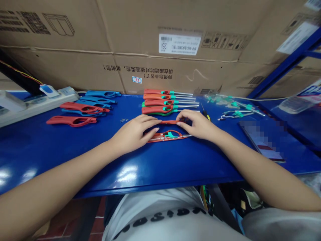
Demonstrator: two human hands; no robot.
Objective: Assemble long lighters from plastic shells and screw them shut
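Observation:
My left hand [134, 132] and my right hand [197, 124] meet over the middle of the blue table [75, 150]. Between their fingertips they pinch a red lighter shell half [170, 122], held just above the table. Under the hands lies an open red lighter half [168, 136] with a teal trigger and wires inside and a metal tube pointing right. The left fingers rest partly on it.
Behind the hands lies a stack of assembled red and orange lighters [163, 102]. Empty red and blue shells [82, 108] lie at the left, by a white power strip [37, 102]. Teal inner parts with tubes [233, 107] and a phone [263, 139] are at the right. Cardboard boxes [150, 43] wall the back.

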